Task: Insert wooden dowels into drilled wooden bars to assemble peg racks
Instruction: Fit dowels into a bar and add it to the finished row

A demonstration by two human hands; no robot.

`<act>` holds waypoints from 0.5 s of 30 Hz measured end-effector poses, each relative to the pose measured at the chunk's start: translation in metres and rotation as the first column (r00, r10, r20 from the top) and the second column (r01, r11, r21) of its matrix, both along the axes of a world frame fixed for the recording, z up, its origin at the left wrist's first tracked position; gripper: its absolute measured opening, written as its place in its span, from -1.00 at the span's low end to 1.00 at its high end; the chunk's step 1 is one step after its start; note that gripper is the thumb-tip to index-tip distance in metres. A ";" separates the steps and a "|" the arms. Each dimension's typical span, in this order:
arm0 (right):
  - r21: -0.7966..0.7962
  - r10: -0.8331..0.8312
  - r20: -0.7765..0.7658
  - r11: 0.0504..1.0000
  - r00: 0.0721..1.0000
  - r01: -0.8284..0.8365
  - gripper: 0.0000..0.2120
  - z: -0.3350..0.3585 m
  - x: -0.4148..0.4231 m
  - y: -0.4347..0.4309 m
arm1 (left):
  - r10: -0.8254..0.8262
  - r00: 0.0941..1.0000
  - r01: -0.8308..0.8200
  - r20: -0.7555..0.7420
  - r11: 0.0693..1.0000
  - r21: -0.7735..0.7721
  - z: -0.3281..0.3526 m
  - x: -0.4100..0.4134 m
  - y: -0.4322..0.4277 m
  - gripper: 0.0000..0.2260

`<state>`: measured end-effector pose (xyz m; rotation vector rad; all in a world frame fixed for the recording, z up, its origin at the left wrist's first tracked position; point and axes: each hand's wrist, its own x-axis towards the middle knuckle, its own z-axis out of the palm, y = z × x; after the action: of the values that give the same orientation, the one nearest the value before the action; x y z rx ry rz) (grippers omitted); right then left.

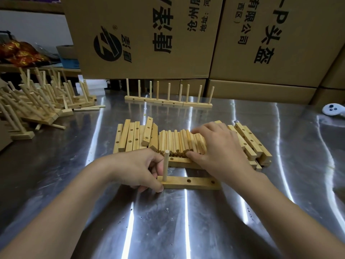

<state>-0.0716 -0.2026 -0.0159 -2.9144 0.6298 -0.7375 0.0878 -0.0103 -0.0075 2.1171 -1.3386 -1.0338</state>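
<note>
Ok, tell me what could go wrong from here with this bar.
1. The right hand rests on the loose dowel pile; pulling one out may roll others off.
2. The single dowel in the bar may be seated shallow and lean.
3. The left hand holds only the bar's end, so it could pivot.

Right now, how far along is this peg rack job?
Done: a heap of finished wooden peg racks at the left and a row standing at the back. In hand: the left hand grips a drilled wooden bar with one upright dowel and two empty holes; the right hand rests on the pile of loose dowels. Remaining: stacks of bare drilled bars beside that pile.
</note>
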 end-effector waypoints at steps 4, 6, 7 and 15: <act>0.035 -0.039 -0.034 0.999 0.999 0.040 -0.62 -0.002 -0.013 -0.010 | -0.003 1.000 0.003 0.004 1.000 -0.003 -0.001 0.000 -0.001 -0.79; 0.004 -0.025 -0.016 1.000 1.000 0.025 -0.73 -0.004 -0.017 -0.008 | 0.000 1.000 0.000 0.009 1.000 -0.002 -0.001 -0.001 -0.001 -0.78; -0.015 -0.018 0.006 1.000 1.000 0.018 -0.79 -0.005 -0.018 -0.006 | 0.000 1.000 0.000 0.016 1.000 0.001 0.000 -0.001 -0.001 -0.78; -0.047 0.022 0.089 0.999 0.996 -0.018 -0.76 -0.016 -0.019 0.004 | 0.008 0.998 -0.008 0.060 1.000 0.004 0.000 -0.003 -0.001 -0.79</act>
<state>-0.0907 -0.1990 -0.0317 -2.9047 0.5811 -0.8868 0.0853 -0.0117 -0.0077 2.1709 -1.3557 -0.9780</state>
